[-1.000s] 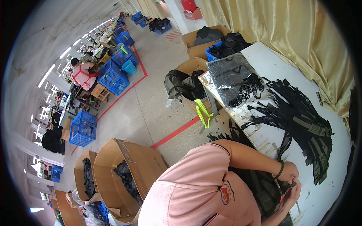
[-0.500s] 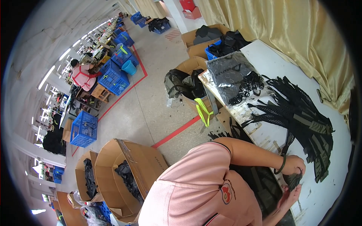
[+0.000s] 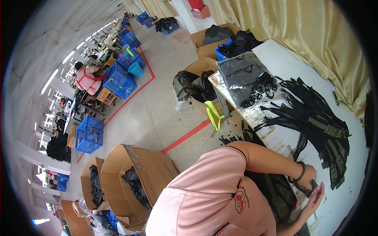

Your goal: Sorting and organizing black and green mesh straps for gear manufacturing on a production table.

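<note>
My left hand [image 3: 308, 177], with a dark band round its wrist, is closed on a small dark fabric piece [image 3: 306, 191] above the table's near edge. Right beside it, my right hand [image 3: 314, 202] meets the same piece with its fingertips; part of the grip is hidden. Beyond my hands, a bundle of black mesh and dark green strap pieces [image 3: 321, 126] lies spread on the white table [image 3: 269, 53]. More dark fabric [image 3: 271, 192] shows below the table edge, close to my body.
A clear plastic bag [image 3: 240, 76] and black buckles [image 3: 262, 88] lie at the table's far end. Cardboard boxes [image 3: 157, 165] stand behind me, and another box [image 3: 204, 65] holds dark items. Blue crates [image 3: 89, 133] and a seated person [image 3: 88, 78] are across the aisle.
The fabric piece has been turned between my hands and shows flatter. My right hand has shifted slightly to the right, its fingers more stretched. The view has moved a little.
</note>
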The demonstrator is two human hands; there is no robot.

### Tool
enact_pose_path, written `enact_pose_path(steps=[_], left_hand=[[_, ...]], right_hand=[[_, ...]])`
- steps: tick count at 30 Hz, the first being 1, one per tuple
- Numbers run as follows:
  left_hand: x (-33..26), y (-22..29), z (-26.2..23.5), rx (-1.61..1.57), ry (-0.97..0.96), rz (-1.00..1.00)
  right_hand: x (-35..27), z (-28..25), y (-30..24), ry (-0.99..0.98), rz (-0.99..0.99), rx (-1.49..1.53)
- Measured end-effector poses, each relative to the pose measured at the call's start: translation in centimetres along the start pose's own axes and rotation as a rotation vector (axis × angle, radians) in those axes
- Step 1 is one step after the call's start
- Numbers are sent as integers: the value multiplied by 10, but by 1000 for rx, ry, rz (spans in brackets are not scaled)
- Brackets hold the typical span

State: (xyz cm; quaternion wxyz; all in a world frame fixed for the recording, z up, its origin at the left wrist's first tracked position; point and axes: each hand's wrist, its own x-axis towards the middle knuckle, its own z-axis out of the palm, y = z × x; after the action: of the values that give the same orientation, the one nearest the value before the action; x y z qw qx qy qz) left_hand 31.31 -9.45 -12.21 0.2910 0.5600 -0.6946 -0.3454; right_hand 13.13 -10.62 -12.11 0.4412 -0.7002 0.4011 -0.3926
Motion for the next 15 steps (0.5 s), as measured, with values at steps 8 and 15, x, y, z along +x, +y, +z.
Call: enact_pose_path(steps=[8, 15], left_hand=[[-5, -10, -32, 129, -327, 337], [-70, -22, -126, 253, -503, -34]], right_hand=[[-12, -43, 2, 136, -112, -204], [-42, -101, 2, 477, 131, -89]])
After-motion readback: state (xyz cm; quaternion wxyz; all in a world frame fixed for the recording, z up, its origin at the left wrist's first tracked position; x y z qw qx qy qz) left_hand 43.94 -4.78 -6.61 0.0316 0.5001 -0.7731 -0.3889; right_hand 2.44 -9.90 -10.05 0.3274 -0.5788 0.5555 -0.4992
